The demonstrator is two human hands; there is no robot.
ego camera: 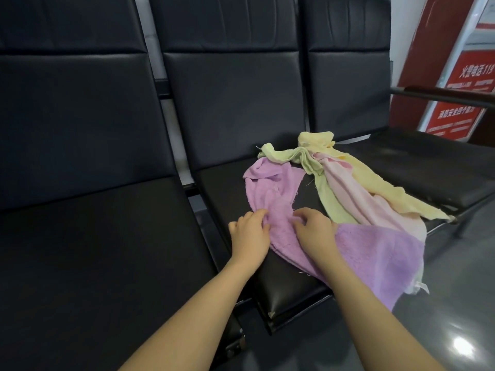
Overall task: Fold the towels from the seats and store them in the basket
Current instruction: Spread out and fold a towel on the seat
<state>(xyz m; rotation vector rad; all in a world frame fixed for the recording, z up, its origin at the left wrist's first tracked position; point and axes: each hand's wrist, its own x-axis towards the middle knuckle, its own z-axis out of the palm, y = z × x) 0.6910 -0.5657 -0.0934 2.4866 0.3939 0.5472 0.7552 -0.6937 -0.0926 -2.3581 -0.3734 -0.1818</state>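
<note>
Here both hands, left hand (250,231) and right hand (316,231), pinch the crumpled purple terry towel (281,191) with curled fingers on the middle black padded seat (289,290), green towel (321,188), pink towel (353,199) and yellow towel (375,188) just beside.

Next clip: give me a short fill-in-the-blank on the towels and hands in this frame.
1. Both hands, left hand and right hand, pinch the ____ towel.
2. The towels lie on black ____.
3. The green towel lies beside a pink towel and a ____ one.
Missing: purple; seats; yellow
</note>
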